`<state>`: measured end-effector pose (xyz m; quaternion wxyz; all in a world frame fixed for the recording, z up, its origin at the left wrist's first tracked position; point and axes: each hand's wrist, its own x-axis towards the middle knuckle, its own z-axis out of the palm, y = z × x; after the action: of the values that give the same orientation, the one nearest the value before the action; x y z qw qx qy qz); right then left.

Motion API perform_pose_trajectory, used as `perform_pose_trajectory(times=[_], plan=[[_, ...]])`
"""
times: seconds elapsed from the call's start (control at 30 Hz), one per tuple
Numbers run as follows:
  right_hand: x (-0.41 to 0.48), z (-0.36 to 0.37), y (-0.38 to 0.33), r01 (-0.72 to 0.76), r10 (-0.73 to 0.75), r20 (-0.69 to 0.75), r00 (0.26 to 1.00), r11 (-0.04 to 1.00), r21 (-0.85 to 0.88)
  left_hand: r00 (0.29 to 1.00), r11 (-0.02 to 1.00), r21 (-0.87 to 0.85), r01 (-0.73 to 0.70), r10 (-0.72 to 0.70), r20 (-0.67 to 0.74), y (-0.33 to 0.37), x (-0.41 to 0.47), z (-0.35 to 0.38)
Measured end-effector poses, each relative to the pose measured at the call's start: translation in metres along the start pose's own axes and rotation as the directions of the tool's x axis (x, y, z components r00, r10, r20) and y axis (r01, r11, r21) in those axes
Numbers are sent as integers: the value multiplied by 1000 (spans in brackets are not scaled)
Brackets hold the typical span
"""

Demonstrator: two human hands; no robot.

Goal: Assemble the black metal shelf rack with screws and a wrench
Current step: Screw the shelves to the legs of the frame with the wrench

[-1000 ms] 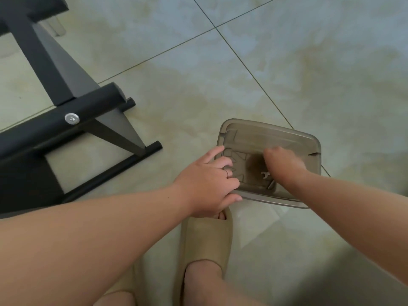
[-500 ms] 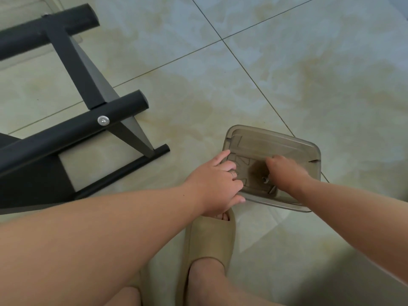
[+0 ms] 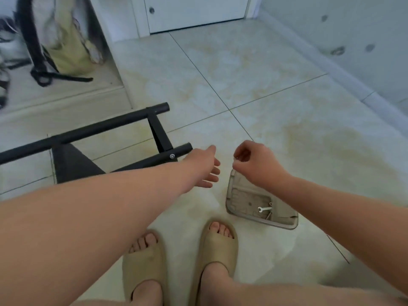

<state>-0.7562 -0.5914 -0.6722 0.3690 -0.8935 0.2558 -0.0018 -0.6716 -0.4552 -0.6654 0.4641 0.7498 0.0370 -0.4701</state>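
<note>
The black metal shelf rack (image 3: 92,129) lies on the tiled floor at the left, with a silver screw head (image 3: 172,156) in its nearer bar. My left hand (image 3: 204,166) reaches out beside that bar's end, fingers relaxed and holding nothing. My right hand (image 3: 256,163) hovers above the grey plastic tray (image 3: 242,202), fingers curled and pinching something small and silver, probably a screw. A small silver wrench (image 3: 264,209) and a couple of screws lie in the tray.
My two feet in beige slippers (image 3: 218,246) stand just below the tray. A white door (image 3: 194,12) and a wall close the far side. A mirror or alcove at the upper left shows a bag and black straps (image 3: 44,62).
Both hands have lifted out of the tray; the right one came up pinching a small item. The view has tilted up and pulled back, so the tray sits lower and the wrench lies uncovered.
</note>
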Motion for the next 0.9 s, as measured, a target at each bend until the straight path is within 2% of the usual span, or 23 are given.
perform_pose_trajectory(times=[0.1,0.17,0.27,0.37,0.47,0.53,0.57,0.6,0.63,0.67,0.73,0.8,0.9], plan=[[-17,-4,-55,82,-83,2,997,990,112,995,975,-221,13,-35,-95,4,-34,-33],[-26,-3,-87,160,-162,6,987,977,141,996,924,-382,37,-66,-61,4,-54,-55],[-33,6,-122,239,-249,63,966,961,136,999,839,-542,46,-33,32,5,-74,-82],[-29,21,-137,205,-228,110,967,960,189,997,815,-576,69,-42,61,3,-81,-103],[-19,34,-134,128,-144,75,987,975,184,994,836,-543,76,-105,-22,-5,-75,-120],[-9,40,-129,115,-119,59,991,991,70,987,900,-433,47,-107,-116,-11,-67,-130],[-3,42,-126,122,-120,74,990,992,-15,980,960,-278,12,-67,-190,-14,-63,-135],[3,44,-124,132,-120,107,987,985,-112,965,999,-45,-26,13,-261,-18,-58,-139],[10,45,-121,142,-111,150,982,967,-210,950,974,218,-63,125,-287,-22,-53,-143],[15,47,-119,148,-92,199,976,945,-291,937,893,442,-87,223,-267,-26,-49,-146],[25,53,-116,162,-37,309,950,907,-390,939,725,684,-84,287,-189,-33,-45,-149],[32,59,-114,198,-10,402,915,881,-429,940,603,795,-65,305,-154,-40,-41,-149],[39,65,-114,268,-59,443,894,864,-426,920,462,886,-46,365,-143,-46,-36,-147]])
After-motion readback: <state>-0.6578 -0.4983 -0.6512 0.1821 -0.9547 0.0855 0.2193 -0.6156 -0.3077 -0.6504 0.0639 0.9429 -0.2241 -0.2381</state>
